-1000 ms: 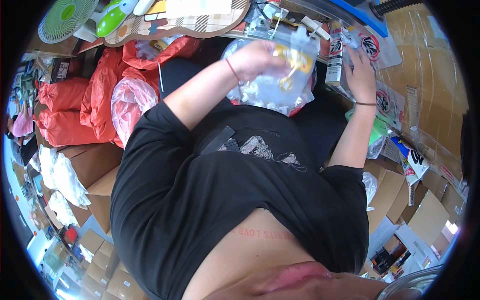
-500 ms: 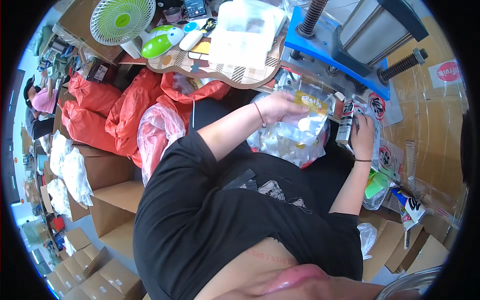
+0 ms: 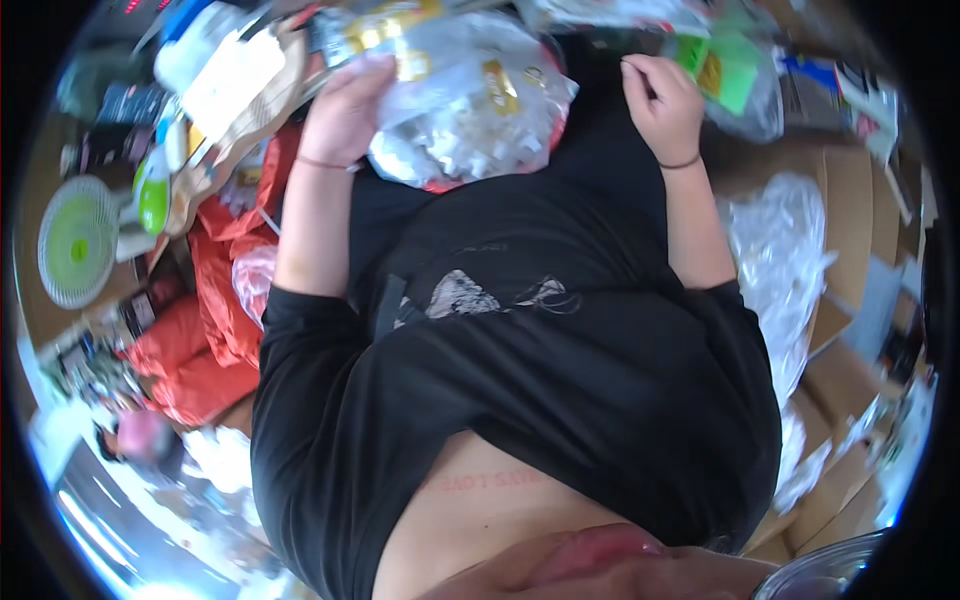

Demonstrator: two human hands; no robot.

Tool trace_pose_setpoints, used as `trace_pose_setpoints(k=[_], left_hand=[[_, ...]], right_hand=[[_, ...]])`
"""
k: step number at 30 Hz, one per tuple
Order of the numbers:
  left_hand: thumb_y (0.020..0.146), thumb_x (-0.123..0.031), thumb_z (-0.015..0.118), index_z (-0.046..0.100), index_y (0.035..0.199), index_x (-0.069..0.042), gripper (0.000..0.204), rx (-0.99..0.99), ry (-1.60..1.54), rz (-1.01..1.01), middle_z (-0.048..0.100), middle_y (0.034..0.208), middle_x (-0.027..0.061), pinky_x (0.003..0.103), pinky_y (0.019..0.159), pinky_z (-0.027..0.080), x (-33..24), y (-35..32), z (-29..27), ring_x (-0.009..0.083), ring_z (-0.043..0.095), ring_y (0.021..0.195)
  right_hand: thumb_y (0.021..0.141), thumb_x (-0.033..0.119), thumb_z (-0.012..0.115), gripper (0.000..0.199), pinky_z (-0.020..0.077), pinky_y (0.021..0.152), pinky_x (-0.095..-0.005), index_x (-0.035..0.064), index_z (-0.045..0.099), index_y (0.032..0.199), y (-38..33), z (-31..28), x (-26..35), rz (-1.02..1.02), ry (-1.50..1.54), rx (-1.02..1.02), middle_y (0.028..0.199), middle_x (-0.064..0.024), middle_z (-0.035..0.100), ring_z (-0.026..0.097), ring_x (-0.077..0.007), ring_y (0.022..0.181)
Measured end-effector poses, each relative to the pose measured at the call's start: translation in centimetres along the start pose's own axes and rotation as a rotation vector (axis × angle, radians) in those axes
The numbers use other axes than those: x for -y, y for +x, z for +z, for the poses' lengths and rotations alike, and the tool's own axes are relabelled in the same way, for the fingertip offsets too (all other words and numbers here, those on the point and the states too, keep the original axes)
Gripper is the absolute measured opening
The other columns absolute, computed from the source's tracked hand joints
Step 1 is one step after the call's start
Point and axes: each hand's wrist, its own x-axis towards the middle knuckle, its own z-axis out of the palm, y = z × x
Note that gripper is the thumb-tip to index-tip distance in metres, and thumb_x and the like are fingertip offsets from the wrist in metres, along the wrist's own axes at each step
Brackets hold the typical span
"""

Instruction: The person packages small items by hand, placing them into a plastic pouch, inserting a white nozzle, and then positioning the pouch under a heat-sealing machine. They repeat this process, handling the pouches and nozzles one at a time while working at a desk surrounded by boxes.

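Observation:
My left hand (image 3: 345, 112) is closed on a clear plastic packet (image 3: 408, 98) with yellow printing, at the upper left. Blur hides where this packet ends and the others begin. Beneath and beside it, a large clear bag (image 3: 470, 150) full of small clear packets with yellow labels rests in front of my lap. My right hand (image 3: 664, 110) is raised at the upper right, its fingers curled in; whatever they may hold is hidden. Beyond it, the nearest thing is a bright green piece (image 3: 725, 75) by a clear plastic bag.
Red sacks (image 3: 215, 300) lie to my left, beside a green-and-white fan (image 3: 78, 240). A scalloped board (image 3: 275, 105) carries white sheets and small items. Crumpled clear plastic (image 3: 780, 265) hangs to my right, near cardboard boxes (image 3: 845, 230). Far left, a blurred person in pink (image 3: 142, 437) is visible.
The view has swung to the right. My right hand has come off the black-and-white carton and drawn back, fingers curled. My left hand still holds the clear packet, now at the bag's left side.

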Motion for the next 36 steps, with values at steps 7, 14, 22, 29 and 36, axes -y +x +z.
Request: trace_pose_setpoints(k=[7,14,22,29,36], left_hand=[[0.091,-0.029,0.068,0.057,0.126,0.001,0.048,-0.242,1.069,-0.011,0.062,0.121,0.0174,0.041,0.092,0.050,11.5,2.5,0.9,0.0288,0.062,0.109],[0.086,-0.050,0.069,0.051,0.137,-0.007,0.069,-0.334,2.141,0.263,0.040,0.141,0.0293,0.047,0.106,0.037,19.1,3.7,0.3,0.0417,0.042,0.130],[0.075,-0.048,0.078,0.044,0.144,-0.020,0.082,-0.771,1.512,0.115,0.046,0.127,0.0331,0.047,0.100,0.041,21.0,4.5,-5.9,0.0443,0.048,0.117],[0.075,-0.040,0.078,0.035,0.146,-0.021,0.085,-0.716,1.592,-0.225,0.052,0.126,0.0338,0.049,0.099,0.044,21.0,5.9,-1.9,0.0470,0.052,0.119],[0.069,-0.029,0.079,0.038,0.140,-0.026,0.083,-0.751,1.553,-0.208,0.059,0.112,0.0306,0.048,0.092,0.048,21.7,4.5,-6.0,0.0446,0.059,0.103]], right_hand=[[0.085,0.013,0.070,0.011,0.0509,0.066,-0.0323,0.0041,0.069,0.092,-12.2,-1.4,-10.2,0.341,-0.069,0.123,0.084,-0.0098,0.067,0.064,-0.0249,0.072],[0.091,0.033,0.055,0.027,0.0520,0.081,-0.0419,0.0126,0.071,0.099,-12.7,-1.6,-17.3,0.716,-0.090,0.196,0.097,-0.0115,0.070,0.065,-0.0319,0.094],[0.087,0.028,0.058,0.023,0.0521,0.070,-0.0480,0.0085,0.071,0.088,-9.0,-1.7,-17.9,0.706,-0.146,0.401,0.080,-0.0178,0.068,0.066,-0.0372,0.077],[0.091,0.039,0.061,0.060,0.0386,0.108,-0.0408,0.0222,0.041,0.146,-12.9,7.5,-13.4,0.472,0.218,0.701,0.145,-0.0239,0.043,0.045,-0.0356,0.132],[0.088,0.046,0.063,0.073,0.0185,0.115,-0.0577,0.0304,0.032,0.152,-12.2,12.9,-4.9,0.233,0.008,1.361,0.162,-0.0172,0.011,0.010,-0.0396,0.149]])
